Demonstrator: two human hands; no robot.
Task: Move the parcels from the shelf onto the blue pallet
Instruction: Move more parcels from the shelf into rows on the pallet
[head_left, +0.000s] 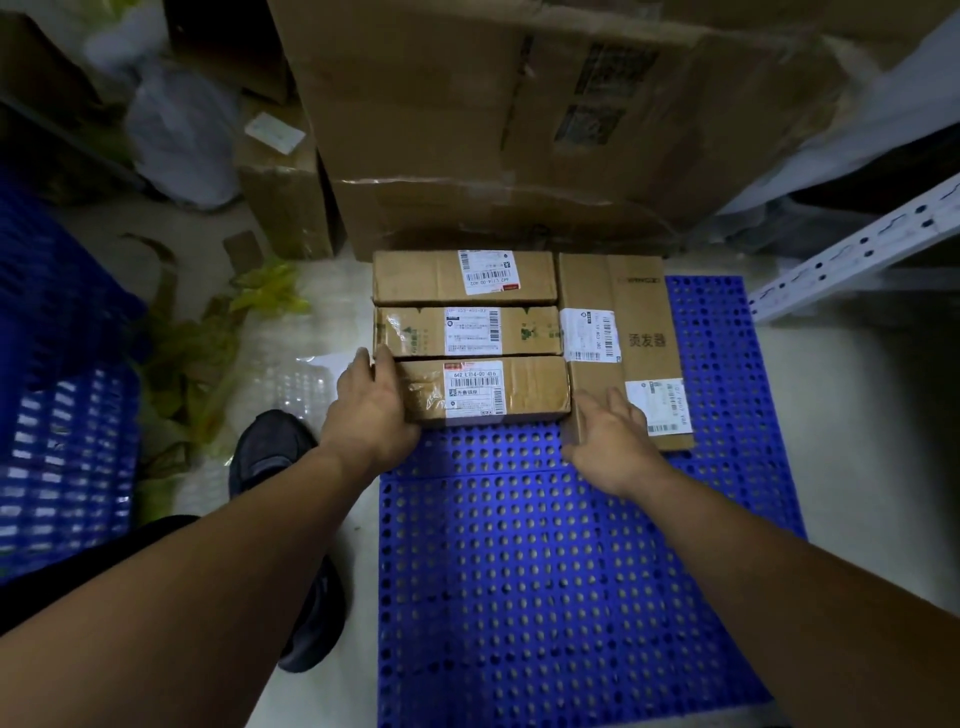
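Head view: both arms are reaching forward over the blue pallet (571, 571). The left hand (374, 410) is clasping the left end of the nearest parcel (488, 389), its fingers curling round the corner. The right hand (613, 441) is resting, fingers spread, against the long parcel (618, 312) alongside. Both parcels are lying at the pallet's far end.

The far carton (519, 130) runs off the top edge, its labels blurred; the left hand (371, 410) covers the left end of the near parcel (488, 389).
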